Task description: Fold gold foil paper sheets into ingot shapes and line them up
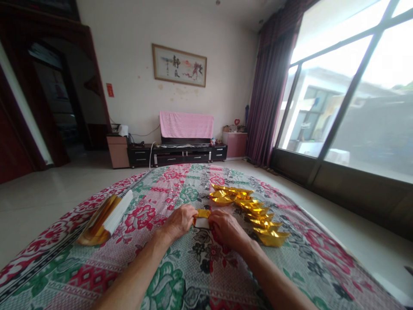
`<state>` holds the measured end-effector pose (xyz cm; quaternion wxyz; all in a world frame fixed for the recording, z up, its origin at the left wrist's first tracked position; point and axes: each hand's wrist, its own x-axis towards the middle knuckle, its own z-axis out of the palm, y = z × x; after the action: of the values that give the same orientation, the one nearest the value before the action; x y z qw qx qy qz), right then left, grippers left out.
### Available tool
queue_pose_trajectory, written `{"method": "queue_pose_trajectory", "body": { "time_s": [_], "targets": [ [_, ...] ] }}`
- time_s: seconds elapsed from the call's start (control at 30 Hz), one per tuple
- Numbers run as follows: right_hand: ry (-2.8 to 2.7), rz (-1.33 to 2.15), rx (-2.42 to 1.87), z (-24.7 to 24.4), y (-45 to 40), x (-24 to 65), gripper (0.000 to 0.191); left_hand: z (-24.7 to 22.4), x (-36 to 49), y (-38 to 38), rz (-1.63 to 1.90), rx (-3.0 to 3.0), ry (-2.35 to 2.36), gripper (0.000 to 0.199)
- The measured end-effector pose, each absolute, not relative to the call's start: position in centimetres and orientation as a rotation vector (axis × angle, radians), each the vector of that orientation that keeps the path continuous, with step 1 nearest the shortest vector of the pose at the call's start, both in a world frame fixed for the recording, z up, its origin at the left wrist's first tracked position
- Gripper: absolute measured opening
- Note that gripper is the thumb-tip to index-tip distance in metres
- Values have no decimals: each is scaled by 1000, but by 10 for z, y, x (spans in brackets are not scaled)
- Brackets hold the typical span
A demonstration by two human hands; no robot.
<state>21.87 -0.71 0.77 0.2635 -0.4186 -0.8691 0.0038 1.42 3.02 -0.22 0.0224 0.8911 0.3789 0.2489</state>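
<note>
Between my two hands is a small piece of gold paper (203,213) with a white underside or inner face showing toward me. My left hand (182,221) pinches its left end, fingers closed. On its right end, my right hand (226,227) is closed in the same way. Several folded gold paper boats (271,237) lie in a slanting row to the right of my right hand, with more at the row's far end. A stack of gold and white paper sheets (105,219) lies to the left, well apart from my left hand.
A patterned cloth (167,280) in red, green and grey covers the round table. Beyond it stand a low black cabinet (183,157) and a pink-draped object (187,125). Large windows and a purple curtain (269,86) are at the right, a dark doorway at the left.
</note>
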Motion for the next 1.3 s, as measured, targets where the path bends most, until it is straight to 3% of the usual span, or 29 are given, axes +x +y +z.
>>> {"method": "queue_pose_trajectory", "body": {
  "time_s": [0.5, 1.0, 1.3],
  "targets": [
    [-2357, 254, -1050, 14, -9, 227, 17, 9, 5, 23, 795, 2650, 1014, 28],
    [-2324, 233, -1033, 6, -3, 228, 12, 4, 9, 22, 882, 2642, 1051, 28],
    [-2300, 160, -1021, 2, -2, 227, 18, 8, 9, 19, 865, 2556, 1092, 13]
  ]
}}
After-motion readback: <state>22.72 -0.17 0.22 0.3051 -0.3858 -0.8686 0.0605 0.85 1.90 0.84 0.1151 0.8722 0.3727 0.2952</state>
